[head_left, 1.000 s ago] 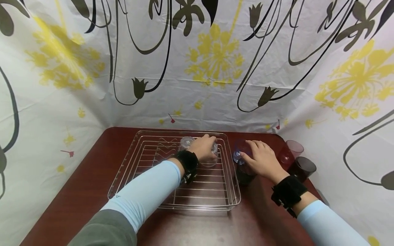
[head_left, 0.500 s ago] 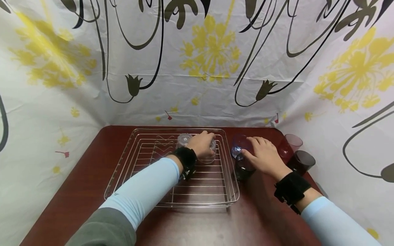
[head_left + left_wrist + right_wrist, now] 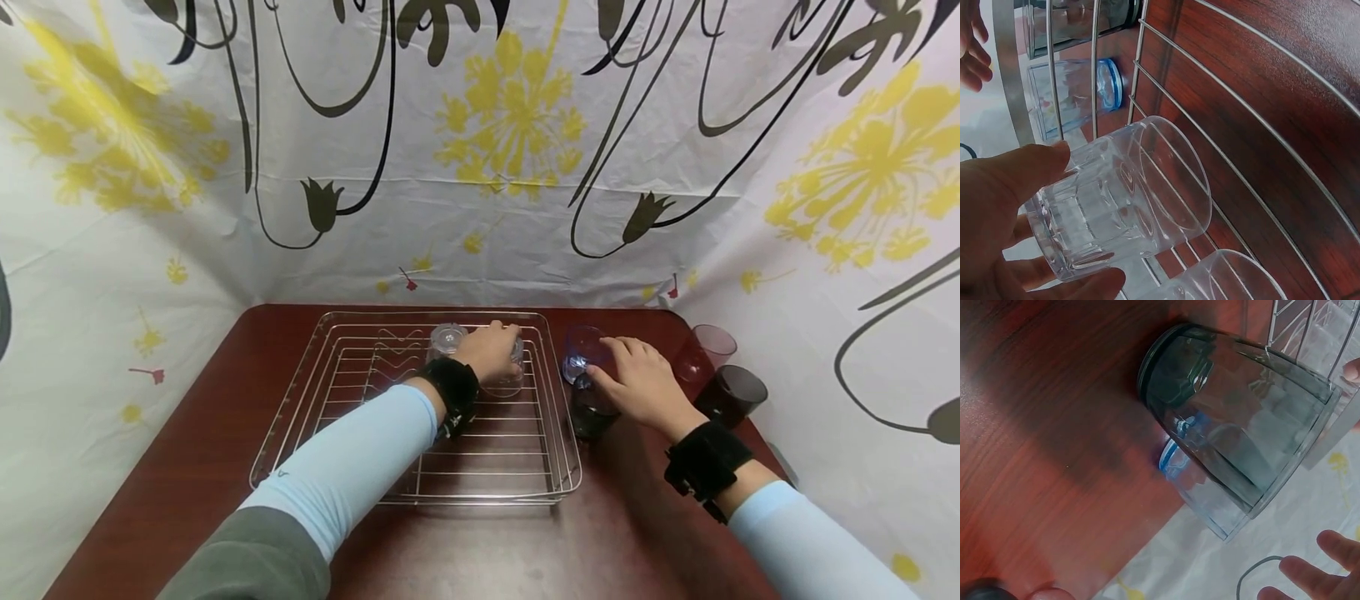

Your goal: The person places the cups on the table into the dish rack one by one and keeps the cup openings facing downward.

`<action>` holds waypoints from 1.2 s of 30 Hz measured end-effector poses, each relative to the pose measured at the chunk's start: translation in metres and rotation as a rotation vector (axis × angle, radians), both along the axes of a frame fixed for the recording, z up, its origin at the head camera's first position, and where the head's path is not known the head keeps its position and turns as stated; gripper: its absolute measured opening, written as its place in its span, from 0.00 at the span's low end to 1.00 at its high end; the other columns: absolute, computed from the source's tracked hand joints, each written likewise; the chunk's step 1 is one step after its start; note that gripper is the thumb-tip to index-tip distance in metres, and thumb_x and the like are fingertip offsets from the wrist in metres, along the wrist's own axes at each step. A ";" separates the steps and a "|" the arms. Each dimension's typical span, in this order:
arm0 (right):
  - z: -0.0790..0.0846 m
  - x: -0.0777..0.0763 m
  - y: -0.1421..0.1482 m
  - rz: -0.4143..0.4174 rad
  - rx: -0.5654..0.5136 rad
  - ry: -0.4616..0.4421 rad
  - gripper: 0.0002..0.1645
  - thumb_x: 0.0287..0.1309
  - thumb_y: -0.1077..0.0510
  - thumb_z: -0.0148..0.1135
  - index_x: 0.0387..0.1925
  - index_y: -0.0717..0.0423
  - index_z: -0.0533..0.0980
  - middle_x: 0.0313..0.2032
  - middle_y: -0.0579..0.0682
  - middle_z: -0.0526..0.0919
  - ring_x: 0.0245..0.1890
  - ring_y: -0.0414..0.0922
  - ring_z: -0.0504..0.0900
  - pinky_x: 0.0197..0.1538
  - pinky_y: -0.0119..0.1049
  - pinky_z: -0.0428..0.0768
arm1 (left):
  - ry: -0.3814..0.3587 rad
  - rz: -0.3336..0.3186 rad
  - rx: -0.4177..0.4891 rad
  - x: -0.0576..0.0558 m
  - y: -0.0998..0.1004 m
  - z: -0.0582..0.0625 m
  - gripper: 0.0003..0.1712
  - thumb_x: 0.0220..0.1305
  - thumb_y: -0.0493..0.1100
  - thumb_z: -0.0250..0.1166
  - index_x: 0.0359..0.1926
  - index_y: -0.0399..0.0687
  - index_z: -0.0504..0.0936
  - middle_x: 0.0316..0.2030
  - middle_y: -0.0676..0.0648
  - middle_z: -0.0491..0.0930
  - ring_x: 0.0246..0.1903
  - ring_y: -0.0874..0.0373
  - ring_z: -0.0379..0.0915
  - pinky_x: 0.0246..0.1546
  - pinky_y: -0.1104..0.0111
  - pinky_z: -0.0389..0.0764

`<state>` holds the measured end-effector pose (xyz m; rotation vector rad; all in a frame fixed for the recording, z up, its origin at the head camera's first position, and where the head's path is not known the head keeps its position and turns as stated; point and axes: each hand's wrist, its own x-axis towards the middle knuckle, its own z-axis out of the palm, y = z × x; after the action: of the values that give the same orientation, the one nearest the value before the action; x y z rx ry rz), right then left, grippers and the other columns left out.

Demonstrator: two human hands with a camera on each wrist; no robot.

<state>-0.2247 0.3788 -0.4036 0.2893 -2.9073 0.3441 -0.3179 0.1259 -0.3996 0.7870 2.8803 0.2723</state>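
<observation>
My left hand [image 3: 489, 352] is over the wire rack [image 3: 487, 502], fingers and thumb around the base of a clear plastic cup [image 3: 1116, 200]. That cup is upside down, its rim down at the rack's wires. Beside it on the rack is a second upturned clear cup [image 3: 448, 337]. To the right of the rack, my right hand [image 3: 645, 379] hovers with spread fingers by a bluish clear cup [image 3: 1200, 500] and a dark greenish cup [image 3: 1241, 419]. Both of these stand upright on the table. In the right wrist view those fingers are apart from both cups.
A pink cup [image 3: 712, 343] and a dark grey cup [image 3: 733, 392] stand near the table's right edge. The reddish-brown table [image 3: 172, 450] extends around the rack. A patterned white cloth [image 3: 480, 275] encloses the back and sides.
The head view has shifted slightly. Both hands stay nearly where they were, the left on the clear cup and the right beside the bluish and dark greenish cups.
</observation>
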 end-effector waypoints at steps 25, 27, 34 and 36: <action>-0.001 -0.020 -0.012 -0.033 0.001 -0.020 0.39 0.74 0.38 0.47 0.71 0.61 0.62 0.67 0.70 0.64 0.67 0.73 0.59 0.63 0.73 0.60 | 0.128 -0.123 0.185 0.072 -0.086 0.058 0.38 0.71 0.62 0.57 0.76 0.55 0.61 0.74 0.45 0.62 0.72 0.46 0.60 0.71 0.50 0.62; -0.001 -0.022 -0.012 -0.034 -0.001 -0.028 0.39 0.74 0.38 0.46 0.71 0.61 0.62 0.67 0.70 0.64 0.68 0.73 0.59 0.63 0.73 0.60 | 0.173 -0.092 0.167 0.080 -0.097 0.059 0.37 0.72 0.62 0.55 0.76 0.56 0.62 0.74 0.45 0.63 0.73 0.46 0.58 0.73 0.49 0.58; 0.000 -0.028 -0.011 -0.031 -0.008 -0.051 0.40 0.74 0.38 0.46 0.71 0.63 0.61 0.68 0.71 0.63 0.68 0.73 0.58 0.65 0.73 0.58 | 0.250 0.051 0.072 0.102 -0.130 0.060 0.40 0.69 0.67 0.56 0.76 0.58 0.62 0.73 0.44 0.63 0.73 0.41 0.56 0.72 0.39 0.51; 0.000 -0.029 -0.012 -0.025 -0.008 -0.055 0.40 0.74 0.38 0.47 0.71 0.65 0.61 0.68 0.71 0.63 0.69 0.72 0.58 0.66 0.72 0.58 | 0.239 0.087 0.062 0.107 -0.138 0.058 0.42 0.67 0.68 0.57 0.76 0.58 0.61 0.73 0.44 0.62 0.73 0.40 0.55 0.72 0.37 0.51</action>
<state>-0.2541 0.3666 -0.4031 0.2464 -2.9604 0.3649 -0.2110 -0.0119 -0.3415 0.7528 3.1495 0.2980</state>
